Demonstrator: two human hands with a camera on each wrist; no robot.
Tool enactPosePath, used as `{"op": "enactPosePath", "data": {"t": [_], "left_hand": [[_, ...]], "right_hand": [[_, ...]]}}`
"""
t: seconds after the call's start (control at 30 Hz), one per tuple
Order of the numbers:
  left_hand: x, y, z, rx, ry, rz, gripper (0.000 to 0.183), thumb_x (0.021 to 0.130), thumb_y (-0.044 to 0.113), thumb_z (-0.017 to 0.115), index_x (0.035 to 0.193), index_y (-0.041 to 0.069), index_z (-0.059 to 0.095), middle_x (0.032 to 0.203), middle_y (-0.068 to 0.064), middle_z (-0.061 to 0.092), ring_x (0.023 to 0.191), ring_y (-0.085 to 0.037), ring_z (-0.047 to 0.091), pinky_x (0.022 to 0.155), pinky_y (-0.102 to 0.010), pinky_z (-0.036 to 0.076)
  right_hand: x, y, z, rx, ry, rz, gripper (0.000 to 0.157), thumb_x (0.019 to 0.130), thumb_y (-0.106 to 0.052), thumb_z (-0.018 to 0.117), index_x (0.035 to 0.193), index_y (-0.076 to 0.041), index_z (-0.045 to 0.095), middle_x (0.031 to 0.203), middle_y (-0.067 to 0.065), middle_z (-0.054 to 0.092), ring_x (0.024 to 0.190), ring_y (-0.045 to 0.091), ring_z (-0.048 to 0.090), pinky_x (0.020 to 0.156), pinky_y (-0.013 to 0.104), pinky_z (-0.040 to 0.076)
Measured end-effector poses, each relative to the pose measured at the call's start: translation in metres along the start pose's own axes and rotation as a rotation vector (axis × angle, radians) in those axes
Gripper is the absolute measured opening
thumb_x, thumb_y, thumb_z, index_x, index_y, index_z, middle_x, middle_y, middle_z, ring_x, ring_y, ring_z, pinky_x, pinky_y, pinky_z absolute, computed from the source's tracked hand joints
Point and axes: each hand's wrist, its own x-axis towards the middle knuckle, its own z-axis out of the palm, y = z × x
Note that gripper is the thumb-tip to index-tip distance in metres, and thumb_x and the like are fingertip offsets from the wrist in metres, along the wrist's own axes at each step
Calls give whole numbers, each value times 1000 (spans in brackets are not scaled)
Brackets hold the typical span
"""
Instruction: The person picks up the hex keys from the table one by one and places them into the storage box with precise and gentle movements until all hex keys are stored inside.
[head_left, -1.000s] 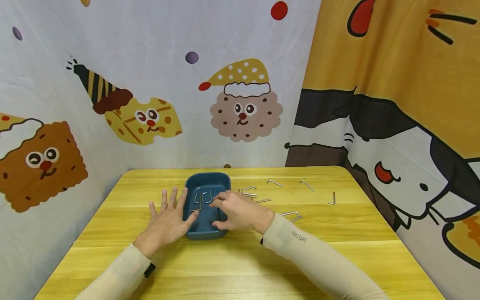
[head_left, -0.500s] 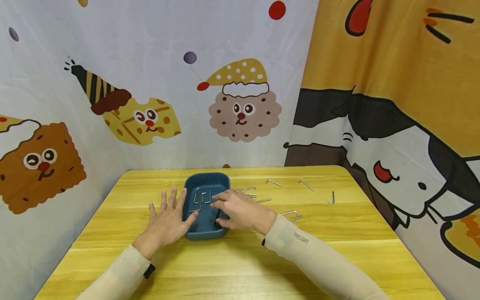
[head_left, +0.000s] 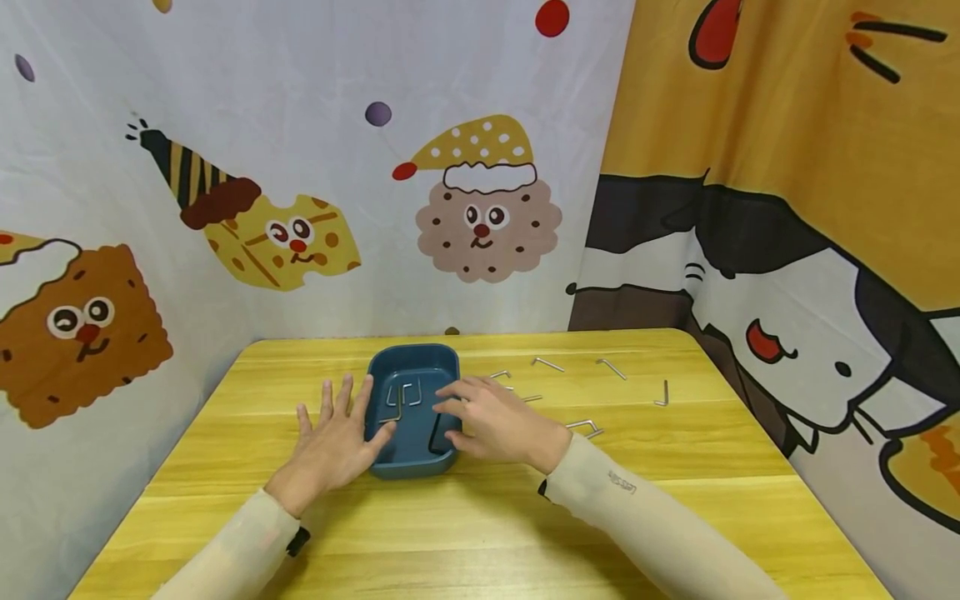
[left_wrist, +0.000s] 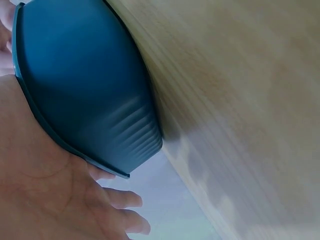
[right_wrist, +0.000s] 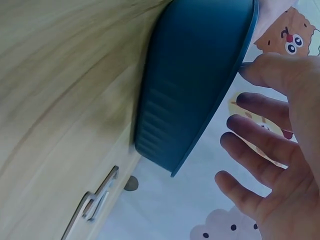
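Note:
A dark blue tray (head_left: 412,470) stands on the table. A black hex key (head_left: 435,435) lies inside along its right side, partly hidden by my right hand. Farther back in the tray lie several smaller hex keys, among them a brownish one (head_left: 400,405) and a silver one (head_left: 417,393). My left hand (head_left: 336,443) rests at the left rim with fingers spread and thumb over the edge. My right hand (head_left: 504,421) is over the right rim with parted fingers and nothing between them; in the right wrist view its thumb (right_wrist: 270,70) is right at the rim.
Several silver hex keys lie scattered on the wooden table (head_left: 480,533) right of the tray, such as one at the far right (head_left: 665,394) and one near my right wrist (head_left: 588,429). Some sit partly behind my right hand. A printed curtain (head_left: 315,125) hangs behind the table.
My right hand has let go of the black hex key, which now lies in the tray, and has moved right toward the rim. My left hand stays in place.

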Motion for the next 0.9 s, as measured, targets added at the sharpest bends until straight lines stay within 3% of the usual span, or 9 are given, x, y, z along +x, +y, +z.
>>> {"op": "enactPosePath", "data": {"t": [0.5,0.9], "left_hand": [[1,-3,1,-13,1,-1,100,117,70,51,189,12,12,195,-31,4,178,-65,-5,131,-98,-4],[0,-2,-1,-18,-1,-2,101,117,70,51,189,11,12,195,-31,3,178,-65,-6,131,-98,-4]], "right_hand": [[-30,11,-3,20,111,13,41,106,-27,88,143,-13,83,146,6,79,137,27,75,121,50,62],[-64,30,-2,21,166,81,43,101,-24,93,141,-12,82,140,8,79,121,27,82,105,48,70]]}}
